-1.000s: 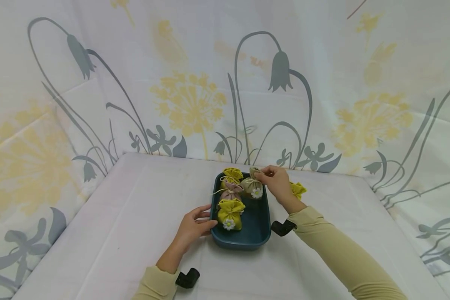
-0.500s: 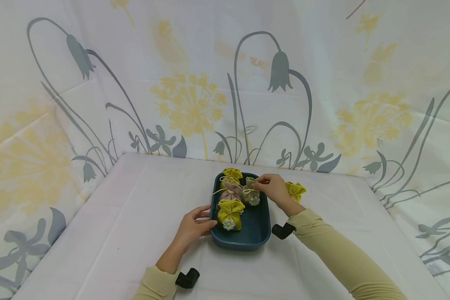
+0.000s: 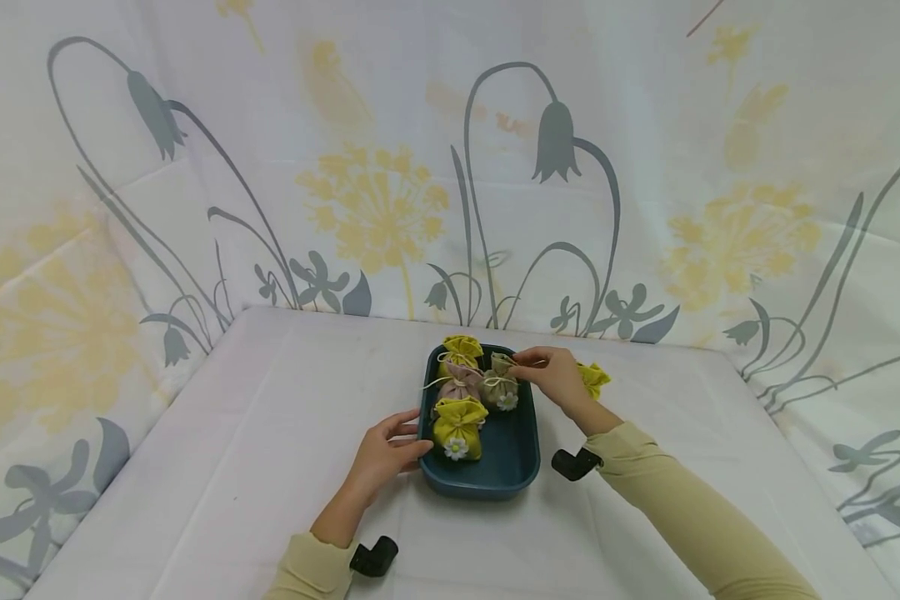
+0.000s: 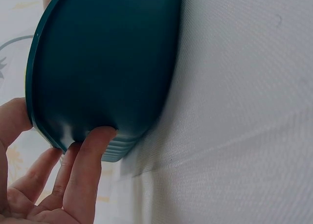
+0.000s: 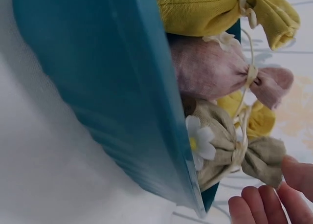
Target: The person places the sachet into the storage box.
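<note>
A dark teal plastic tub (image 3: 498, 479) sits on the white cloth. My left hand (image 3: 386, 450) holds its left side, thumb at the rim and fingers against the outer wall, as the left wrist view shows. My right hand (image 3: 558, 379) is at the tub's right rim. Its thumb and forefinger pinch the edge of the gathered top of a grey-green drawstring pouch (image 5: 212, 141) with a white flower. That pouch stands inside the tub at the back right. Along the tub's left side stand a front yellow pouch (image 3: 461, 421), a mauve pouch (image 5: 205, 67) and a back yellow pouch (image 3: 461, 350).
Another yellow pouch (image 3: 592, 379) lies outside the tub on the right, partly hidden behind my right hand. White cloth (image 3: 270, 417) covers the table, and a flower-printed curtain (image 3: 390, 208) rises behind it. Black wrist cameras hang from both sleeves.
My right hand has lowered the grey-green pouch into the tub's back right. Since half a second ago the hand has shifted slightly right while the pouch stays put. The left hand has not moved.
</note>
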Available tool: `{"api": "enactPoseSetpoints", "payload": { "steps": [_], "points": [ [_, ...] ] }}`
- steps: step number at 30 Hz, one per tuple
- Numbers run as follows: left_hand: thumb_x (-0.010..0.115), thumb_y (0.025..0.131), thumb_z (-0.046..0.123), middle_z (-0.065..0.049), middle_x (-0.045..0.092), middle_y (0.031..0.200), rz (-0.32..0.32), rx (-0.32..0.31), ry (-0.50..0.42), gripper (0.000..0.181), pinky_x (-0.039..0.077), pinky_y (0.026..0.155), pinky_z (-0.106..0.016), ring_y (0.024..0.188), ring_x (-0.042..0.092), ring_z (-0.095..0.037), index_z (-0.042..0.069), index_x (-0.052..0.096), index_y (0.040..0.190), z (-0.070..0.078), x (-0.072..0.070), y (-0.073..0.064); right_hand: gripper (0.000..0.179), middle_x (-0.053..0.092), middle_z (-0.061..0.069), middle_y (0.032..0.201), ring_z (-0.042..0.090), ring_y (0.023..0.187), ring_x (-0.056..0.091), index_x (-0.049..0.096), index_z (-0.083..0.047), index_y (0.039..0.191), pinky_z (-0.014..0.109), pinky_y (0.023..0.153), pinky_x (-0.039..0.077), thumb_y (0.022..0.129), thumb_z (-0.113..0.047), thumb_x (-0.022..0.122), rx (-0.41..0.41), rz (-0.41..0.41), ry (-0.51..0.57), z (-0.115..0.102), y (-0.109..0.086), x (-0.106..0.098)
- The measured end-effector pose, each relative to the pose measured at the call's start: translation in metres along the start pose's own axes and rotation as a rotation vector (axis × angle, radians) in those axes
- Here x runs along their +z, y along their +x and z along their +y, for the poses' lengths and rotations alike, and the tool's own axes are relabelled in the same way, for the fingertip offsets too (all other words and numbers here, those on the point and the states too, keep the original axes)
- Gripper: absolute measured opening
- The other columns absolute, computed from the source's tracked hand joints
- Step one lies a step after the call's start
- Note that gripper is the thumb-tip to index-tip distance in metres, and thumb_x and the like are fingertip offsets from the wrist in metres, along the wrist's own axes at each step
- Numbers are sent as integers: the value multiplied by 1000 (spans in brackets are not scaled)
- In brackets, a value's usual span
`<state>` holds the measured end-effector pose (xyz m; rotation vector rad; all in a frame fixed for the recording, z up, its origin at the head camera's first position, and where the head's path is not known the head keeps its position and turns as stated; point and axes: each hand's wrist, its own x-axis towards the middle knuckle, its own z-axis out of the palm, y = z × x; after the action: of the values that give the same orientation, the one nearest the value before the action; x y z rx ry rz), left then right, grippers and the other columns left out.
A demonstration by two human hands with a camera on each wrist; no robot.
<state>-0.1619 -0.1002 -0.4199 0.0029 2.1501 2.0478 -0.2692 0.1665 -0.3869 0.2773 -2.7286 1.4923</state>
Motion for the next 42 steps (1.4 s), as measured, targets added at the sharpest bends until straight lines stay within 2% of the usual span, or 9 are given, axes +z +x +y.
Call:
{"api": "enactPoseSetpoints", "payload": {
  "steps": [8, 14, 23, 31, 35, 42],
  "points": [
    [67, 85, 6, -27, 51, 120, 0, 0, -7, 55, 55, 74, -38, 104, 58, -33, -4, 45, 134, 0, 0, 0, 32, 67, 15, 102, 29, 96, 61, 67, 0, 108, 41, 82, 51, 82, -17, 73, -18, 81, -19, 5, -5, -15],
    [67, 85, 6, -28, 50, 120, 4, -1, -5, 55, 55, 74, -37, 104, 58, -33, -4, 45, 134, 1, 1, -1, 31, 67, 15, 104, 28, 96, 62, 66, 1, 109, 38, 81, 52, 83, -15, 71, -20, 98, -7, 9, -12, -25],
    [67, 85, 6, -28, 51, 120, 5, -1, -7, 55, 55, 75, -39, 103, 58, -33, -5, 44, 134, 2, 0, -2, 31, 68, 15, 100, 25, 91, 63, 67, 1, 108, 18, 71, 50, 83, -16, 72, -14, 141, -42, 20, -19, -36],
    [68, 84, 7, -26, 51, 120, -2, -2, -23, 56, 55, 76, -41, 101, 59, -31, -4, 45, 134, -1, 1, -1, 30, 68, 15, 95, 5, 78, 61, 67, 3, 105, 15, 65, 50, 83, -16, 72, -31, 200, -39, 34, -29, -46],
    [68, 84, 6, -26, 51, 119, -2, 0, -22, 56, 55, 76, -41, 100, 59, -30, -4, 45, 134, -1, 1, -1, 31, 67, 17, 94, 2, 76, 59, 67, 5, 105, 14, 63, 49, 82, -15, 73, -32, 228, -27, 43, -34, -48],
    [70, 83, 11, -22, 52, 120, 10, 0, -12, 58, 55, 74, -39, 101, 59, -28, 0, 45, 135, -24, -1, 15, 34, 67, 18, 98, -3, 76, 57, 65, 5, 107, 13, 64, 48, 82, -15, 73, 12, 274, 9, 54, -44, -53]
  ]
}}
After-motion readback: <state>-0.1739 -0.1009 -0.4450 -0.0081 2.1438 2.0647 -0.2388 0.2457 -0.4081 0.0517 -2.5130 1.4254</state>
